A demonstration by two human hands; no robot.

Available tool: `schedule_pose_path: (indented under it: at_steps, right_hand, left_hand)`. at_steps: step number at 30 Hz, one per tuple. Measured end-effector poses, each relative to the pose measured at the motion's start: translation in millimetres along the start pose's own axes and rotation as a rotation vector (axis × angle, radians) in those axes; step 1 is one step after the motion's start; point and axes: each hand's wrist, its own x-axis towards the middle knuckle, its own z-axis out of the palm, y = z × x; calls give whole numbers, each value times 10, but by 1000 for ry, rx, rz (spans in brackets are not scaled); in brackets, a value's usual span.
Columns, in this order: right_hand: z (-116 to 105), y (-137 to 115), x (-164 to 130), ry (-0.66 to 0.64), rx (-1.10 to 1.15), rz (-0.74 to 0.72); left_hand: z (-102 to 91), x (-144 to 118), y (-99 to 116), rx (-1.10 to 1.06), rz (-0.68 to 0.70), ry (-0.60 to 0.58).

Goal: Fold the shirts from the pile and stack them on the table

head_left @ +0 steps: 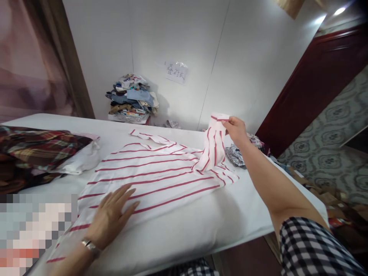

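Note:
A white shirt with thin red stripes [155,172] lies spread flat on the white table [201,226]. My left hand [113,214] rests flat on the shirt's near lower part, fingers apart, a watch at the wrist. My right hand [235,129] is raised above the table's far right side and pinches the cuff of the shirt's sleeve [214,147], lifting it upright off the surface. The shirt's other sleeve [149,138] lies flat toward the far edge.
A heap of plaid and white clothes [40,153] sits on the table's left. A small patterned cloth [235,155] lies near the right edge. A pile of folded clothes [132,99] stands by the white wall, under a paper label [176,72]. A dark red door [316,84] is on the right.

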Motion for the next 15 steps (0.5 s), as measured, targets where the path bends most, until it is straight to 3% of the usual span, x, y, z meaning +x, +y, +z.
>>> schedule_pose_path:
  at_steps: [3, 6, 9, 11, 13, 15]
  right_hand:
    - [343, -331, -380, -175, 116, 23]
    - [718, -560, -942, -442, 188, 77]
    - [927, -593, -1526, -900, 170, -63]
    - [901, -443, -1764, -1057, 160, -156]
    - [750, -153, -1807, -924, 108, -139]
    - [524, 219, -1690, -619, -62, -57]
  left_hand:
    - [-86, 48, 573, -355, -120, -105]
    - [-146, 128, 1082, -878, -193, -248]
    - [-141, 210, 1265, -1288, -315, -267]
    - [-108, 226, 1205, -1339, -520, -209]
    - [-71, 199, 1080, -1336, -728, -173]
    - [-48, 148, 968, -1382, -840, -178]
